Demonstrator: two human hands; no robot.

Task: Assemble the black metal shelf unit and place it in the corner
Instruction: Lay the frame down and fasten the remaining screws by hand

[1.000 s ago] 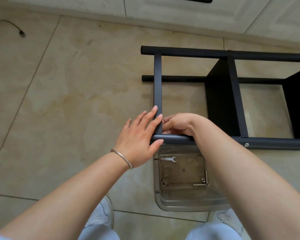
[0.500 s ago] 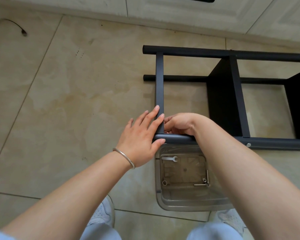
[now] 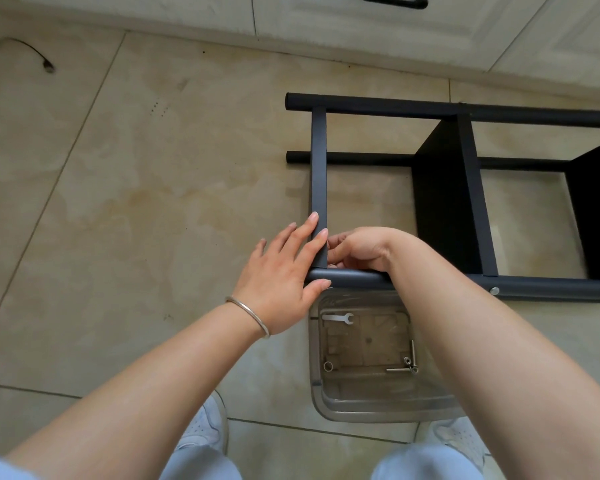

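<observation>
The black metal shelf unit (image 3: 465, 109) lies on its side on the tiled floor. A flat crossbar (image 3: 318, 161) joins its far tube to its near tube (image 3: 551, 287). My left hand (image 3: 281, 271) rests straight fingers on the crossbar's near end, with the thumb on the near tube. My right hand (image 3: 364, 247) reaches over the near tube. Its fingers curl against the joint from the inside, and what they pinch is hidden. A silver bolt head (image 3: 494, 290) shows in the near tube further right. Two black shelf panels (image 3: 440, 202) stand inside the frame.
A clear plastic tray (image 3: 378, 407) sits under the near tube at my feet, holding a small flat wrench (image 3: 338, 318), a few bolts (image 3: 407, 365) and a washer (image 3: 327, 366). White cabinet fronts (image 3: 326, 15) run along the far side. A dark cable (image 3: 32, 51) lies at the far left.
</observation>
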